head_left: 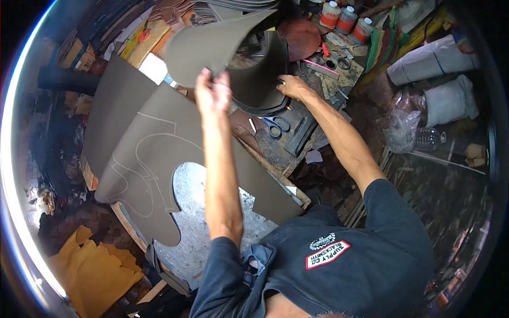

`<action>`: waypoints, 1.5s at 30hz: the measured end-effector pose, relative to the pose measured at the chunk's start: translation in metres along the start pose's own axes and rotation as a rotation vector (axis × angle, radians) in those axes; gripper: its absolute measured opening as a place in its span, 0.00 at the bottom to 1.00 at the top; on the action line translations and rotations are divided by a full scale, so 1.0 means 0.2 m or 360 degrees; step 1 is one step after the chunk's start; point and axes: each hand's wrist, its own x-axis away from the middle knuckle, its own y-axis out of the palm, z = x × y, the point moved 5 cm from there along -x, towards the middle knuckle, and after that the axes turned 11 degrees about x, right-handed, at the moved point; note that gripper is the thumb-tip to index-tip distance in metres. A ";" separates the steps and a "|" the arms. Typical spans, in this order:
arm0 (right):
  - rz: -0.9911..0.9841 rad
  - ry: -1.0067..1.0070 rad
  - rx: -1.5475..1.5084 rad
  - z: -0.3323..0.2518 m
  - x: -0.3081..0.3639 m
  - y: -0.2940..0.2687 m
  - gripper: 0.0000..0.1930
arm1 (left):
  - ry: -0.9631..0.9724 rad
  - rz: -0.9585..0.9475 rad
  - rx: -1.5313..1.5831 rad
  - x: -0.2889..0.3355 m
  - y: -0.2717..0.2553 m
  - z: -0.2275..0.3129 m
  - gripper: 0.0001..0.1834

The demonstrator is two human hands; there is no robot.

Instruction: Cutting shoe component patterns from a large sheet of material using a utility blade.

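Observation:
My left hand (213, 94) has its fingers closed at the lower edge of a loose grey-brown cut sheet (204, 50), which is raised and slightly blurred. To its right, my right hand (295, 87) pinches the edge of a curled piece (260, 82) of the same material, lying over dark layers on the bench. Whether this is leather or foam I cannot tell. Below my left forearm spreads a large grey-brown sheet (180, 119) with pale drawn outlines and a big cut-out that bares the speckled tabletop (190, 185).
Blue-handled scissors (275, 126) and a dark block (301, 135) lie on the bench near my right forearm. Several bottles (346, 20) stand at the back, beside a round brown disc (300, 39). Yellow hide (90, 270) hangs at lower left; wrapped rolls (435, 61) are at right.

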 end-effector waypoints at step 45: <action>0.0188 0.0496 -0.1079 -0.02 0.00 -0.06 0.36 | 0.0099 0.0073 -0.2994 0.07 -0.63 -0.21 0.36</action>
